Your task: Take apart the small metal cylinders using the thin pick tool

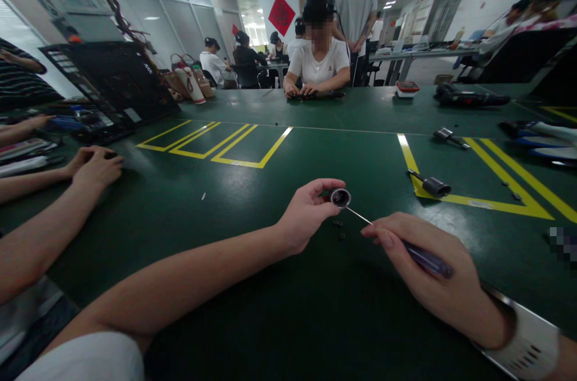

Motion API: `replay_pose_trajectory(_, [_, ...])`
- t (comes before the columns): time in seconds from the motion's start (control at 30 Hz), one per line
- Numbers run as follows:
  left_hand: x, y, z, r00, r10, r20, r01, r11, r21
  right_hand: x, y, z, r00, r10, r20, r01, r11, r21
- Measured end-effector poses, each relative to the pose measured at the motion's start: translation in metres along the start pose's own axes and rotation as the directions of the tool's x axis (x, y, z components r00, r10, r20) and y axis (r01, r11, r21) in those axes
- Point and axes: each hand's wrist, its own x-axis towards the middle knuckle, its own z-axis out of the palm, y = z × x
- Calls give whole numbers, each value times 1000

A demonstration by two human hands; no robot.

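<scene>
My left hand [306, 216] is closed around a small dark metal cylinder [340, 198], its round open end turned toward me. In my right hand [428, 261] is a screwdriver with a purple handle [426, 259] and a thin bright shaft [359, 216]. The shaft's tip is at the lower rim of the cylinder; whether it goes inside I cannot tell. Just below the cylinder, a few tiny dark nut-like pieces [338, 223] lie on the green table [252, 321]. A dark cylindrical part with a thin stem [436, 187] rests to the right, beyond my right hand.
Another cylindrical part [451, 137] lies farther back, near yellow tape [518, 208]. A power tool [471, 95] and a red-rimmed box [407, 89] stand at the far side. A co-worker's hands [97, 167] are at left; another person [319, 56] sits opposite.
</scene>
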Motion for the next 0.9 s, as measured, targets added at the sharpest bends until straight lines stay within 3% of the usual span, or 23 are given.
replay_pose_trajectory(0.1, [1, -1, -1, 1000, -11, 9, 11, 1000, -6, -1, 0, 0, 998, 50, -23, -50, 999, 22])
replay_pose_trajectory(0.2, [3, -2, -2, 1000, -14, -19, 14, 1000, 14, -2, 4, -1, 970, 237, -51, -231, 968, 95])
replay_pose_trajectory(0.33, [4, -4, -4, 998, -8, -55, 10, 1000, 24, -1, 14, 1, 839, 536, 87, -538, 798, 273])
replay_pose_trajectory(0.4, [4, -4, -4, 999, -2, -50, 3, 1000, 31, -1, 19, 4, 781, 611, 127, -614, 716, 332])
replay_pose_trajectory(0.47, [4, -4, -5, 999, 6, -38, -5, 999, 34, -1, 22, 6, 754, 645, 124, -641, 681, 353])
replay_pose_trajectory(0.6, [5, -5, -7, 1000, -1, -28, 1, 1000, 23, -1, 20, 7, 751, 645, 141, -647, 677, 351])
replay_pose_trajectory(0.9, [5, -6, -6, 999, -8, -32, 8, 1000, -9, 4, 11, 5, 799, 578, 167, -602, 758, 252])
